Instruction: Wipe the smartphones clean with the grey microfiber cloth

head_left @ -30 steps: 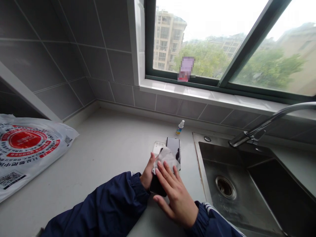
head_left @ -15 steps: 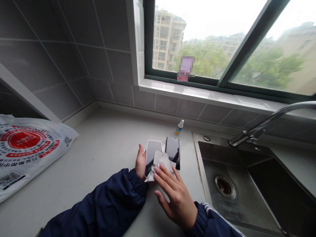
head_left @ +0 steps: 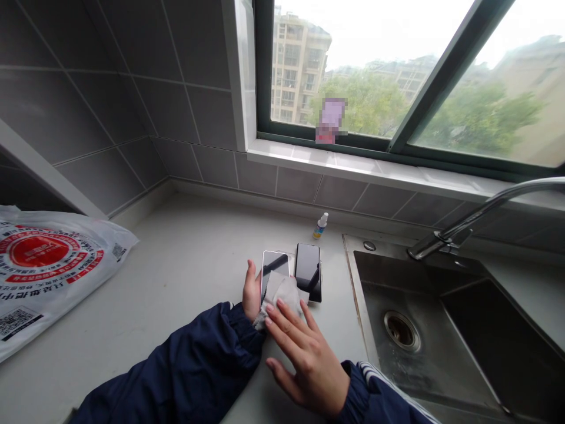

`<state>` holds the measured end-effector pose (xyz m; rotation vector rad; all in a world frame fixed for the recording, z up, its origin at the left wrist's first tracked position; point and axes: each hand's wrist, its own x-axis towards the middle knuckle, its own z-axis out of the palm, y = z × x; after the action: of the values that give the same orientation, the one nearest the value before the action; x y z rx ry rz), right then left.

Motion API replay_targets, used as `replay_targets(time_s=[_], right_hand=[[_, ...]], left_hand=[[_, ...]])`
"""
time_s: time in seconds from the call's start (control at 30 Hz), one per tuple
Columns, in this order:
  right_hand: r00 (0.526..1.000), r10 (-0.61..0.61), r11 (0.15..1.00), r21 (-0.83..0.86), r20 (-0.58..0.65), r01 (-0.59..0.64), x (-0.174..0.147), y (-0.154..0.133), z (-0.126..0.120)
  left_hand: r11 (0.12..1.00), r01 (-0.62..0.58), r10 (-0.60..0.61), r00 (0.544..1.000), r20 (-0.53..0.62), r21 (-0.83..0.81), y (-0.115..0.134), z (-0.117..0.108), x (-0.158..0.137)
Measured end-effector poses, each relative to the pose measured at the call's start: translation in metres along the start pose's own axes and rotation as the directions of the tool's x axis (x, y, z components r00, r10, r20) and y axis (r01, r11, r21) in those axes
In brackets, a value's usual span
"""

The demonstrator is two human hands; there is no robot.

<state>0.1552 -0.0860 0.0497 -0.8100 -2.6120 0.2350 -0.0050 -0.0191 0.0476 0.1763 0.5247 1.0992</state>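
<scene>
My left hand (head_left: pixel 252 291) is closed around the edge of a smartphone (head_left: pixel 274 263) with a pale frame and a dark, glossy screen, held face up. A light grey cleaning cloth (head_left: pixel 283 290) with zigzag edges covers the lower part of that screen. My right hand (head_left: pixel 304 356) lies over the cloth, fingers stretched out flat and pressing on it, thumb apart. Just right of the held phone, a second, black smartphone (head_left: pixel 308 266) rests on the counter, and a corner of the cloth reaches over its lower left edge.
Behind the phones stands a small white spray bottle (head_left: pixel 320 226). A steel sink (head_left: pixel 424 377) with a chrome faucet (head_left: pixel 468 219) is at the right. On the left a white printed plastic bag (head_left: pixel 88 235) lies on the counter (head_left: pixel 176 235). A window is at the back.
My right hand and the cloth have slid a little left and down over the held phone, uncovering more of its upper screen. The left hand keeps its hold.
</scene>
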Motion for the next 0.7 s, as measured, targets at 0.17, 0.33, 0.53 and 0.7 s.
replay_targets(time_s=[0.17, 0.33, 0.53, 0.7], right_hand=[[0.994, -0.048, 0.999, 0.008, 0.1, 0.047, 0.001, -0.005, -0.001], [0.994, -0.036, 0.999, -0.012, 0.099, 0.037, 0.001, -0.005, -0.003], [0.995, 0.098, 0.992, -0.074, -0.024, -0.1, 0.0, 0.003, 0.0], [0.947, 0.284, 0.951, -0.082, -0.147, -0.298, -0.001, 0.016, -0.001]], left_hand=[[0.997, 0.042, -0.046, 0.997, 0.058, 0.067, -0.004, -0.005, -0.001], [0.988, 0.126, -0.139, 0.98, 0.143, 0.092, -0.008, -0.007, 0.0], [0.966, 0.246, -0.259, 0.921, 0.292, 0.079, -0.021, -0.001, -0.01], [0.994, 0.111, -0.107, 0.914, 0.392, 0.013, -0.031, 0.001, -0.008]])
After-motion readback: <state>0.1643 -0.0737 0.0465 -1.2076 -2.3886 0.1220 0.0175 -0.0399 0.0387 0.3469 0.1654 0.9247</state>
